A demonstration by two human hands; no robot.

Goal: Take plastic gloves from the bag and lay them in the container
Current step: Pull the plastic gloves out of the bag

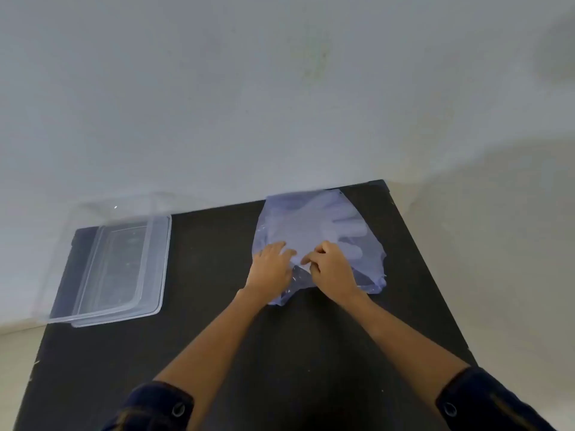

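Dark sleeves (161, 405) lead to both hands (303, 269) pinching the bag (311, 225) on a black table (217, 306) against a pale wall (249, 88).

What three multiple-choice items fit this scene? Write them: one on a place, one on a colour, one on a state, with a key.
1. Where is the container relative to the bag?
A. To its left
B. To its right
C. On top of it

2. What colour is the table?
A. White
B. Black
C. Red

3. What is inside the container?
A. Gloves
B. A bag
C. Nothing

Key: 1 A, it sits at the table's left edge; 2 B, the top is dark; 3 C, its clear bottom shows bare, while the left hand and right hand work at the bag.
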